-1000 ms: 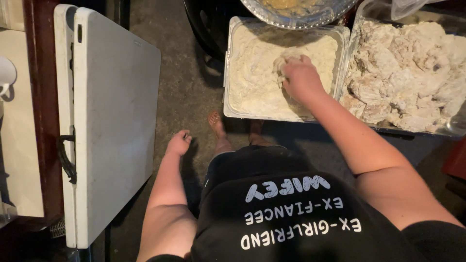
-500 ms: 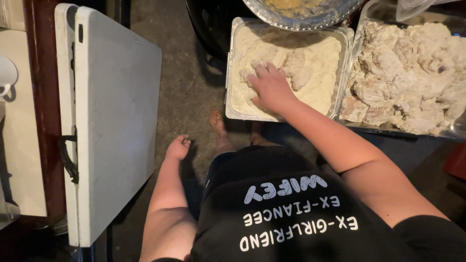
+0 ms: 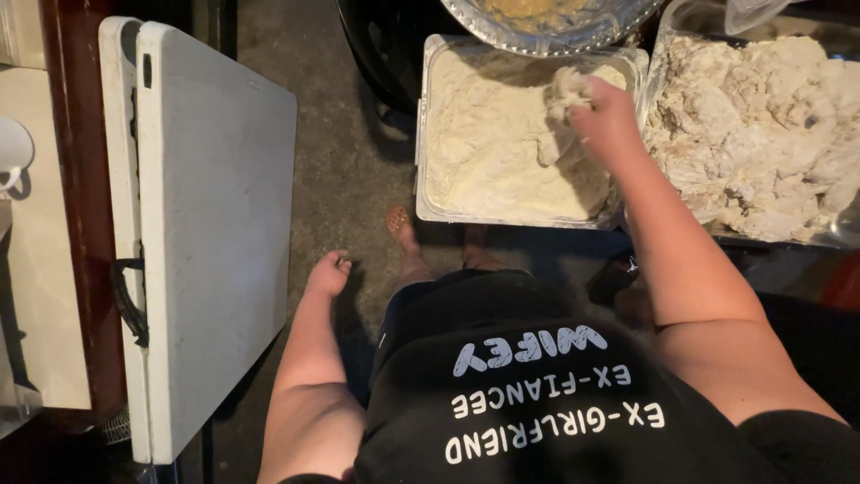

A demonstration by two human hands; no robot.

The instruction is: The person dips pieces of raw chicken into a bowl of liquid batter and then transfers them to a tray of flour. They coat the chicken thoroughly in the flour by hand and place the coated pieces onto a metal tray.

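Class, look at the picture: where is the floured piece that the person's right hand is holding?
In the head view, the floured piece is at upper right, in the right hand, over the far right corner of the flour tray, beside the pan of coated pieces.

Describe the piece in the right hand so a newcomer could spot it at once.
Start at the foil flour tray at top centre, between the floor and the heaped tray on the right. Over its upper right corner the right hand pinches a small floured piece. It alone is lifted clear of the flour; the other coated pieces lie piled in the right-hand tray.
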